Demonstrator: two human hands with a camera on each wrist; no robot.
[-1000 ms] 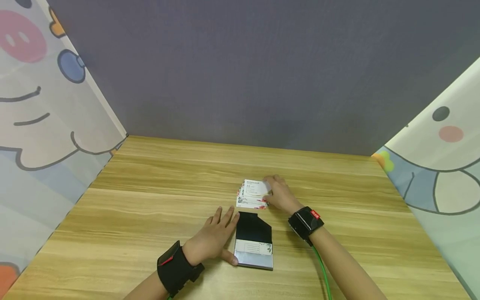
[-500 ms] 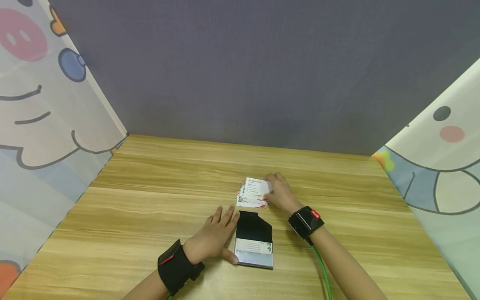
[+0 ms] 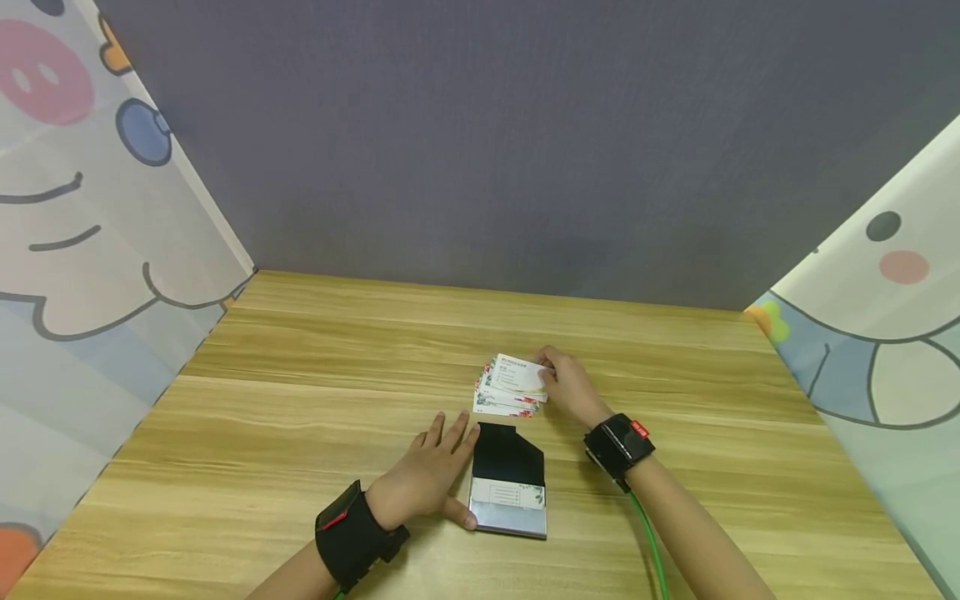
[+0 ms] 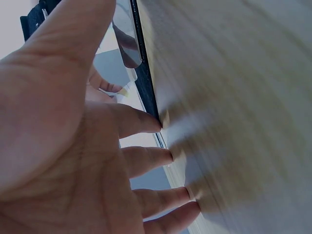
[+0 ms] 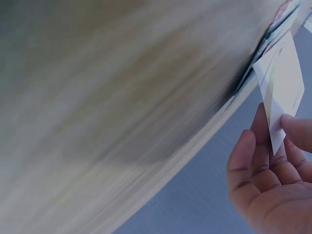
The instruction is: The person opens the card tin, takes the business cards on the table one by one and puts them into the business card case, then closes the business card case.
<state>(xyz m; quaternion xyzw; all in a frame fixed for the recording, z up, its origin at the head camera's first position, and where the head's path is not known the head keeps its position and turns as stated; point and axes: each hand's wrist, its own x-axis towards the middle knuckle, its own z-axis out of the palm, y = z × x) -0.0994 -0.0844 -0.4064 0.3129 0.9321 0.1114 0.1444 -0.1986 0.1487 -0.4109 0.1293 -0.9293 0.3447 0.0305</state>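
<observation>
Between thumb and fingers, my right hand (image 3: 573, 390) pinches the top business card (image 3: 519, 375) by its right edge. In the right wrist view that card (image 5: 282, 80) tilts up off the fanned stack of printed cards (image 3: 495, 407), which lies on the table. Nearer to me lies an opened card case (image 3: 510, 521) with a black flap (image 3: 508, 457) folded back and a white card (image 3: 487, 492) inside. My left hand (image 3: 423, 479) rests beside it with fingers spread, fingertips on the table and thumb at the case's lower left corner.
The wooden table (image 3: 315, 400) runs back to a dark grey partition (image 3: 480, 167). Cartoon-printed panels stand at the left and right sides. A green cable (image 3: 651, 542) trails from the right wrist band (image 3: 619, 450).
My right hand has shifted slightly right, drawing the top card rightward and lifting its edge off the stack. The left hand and the card case stay in place.
</observation>
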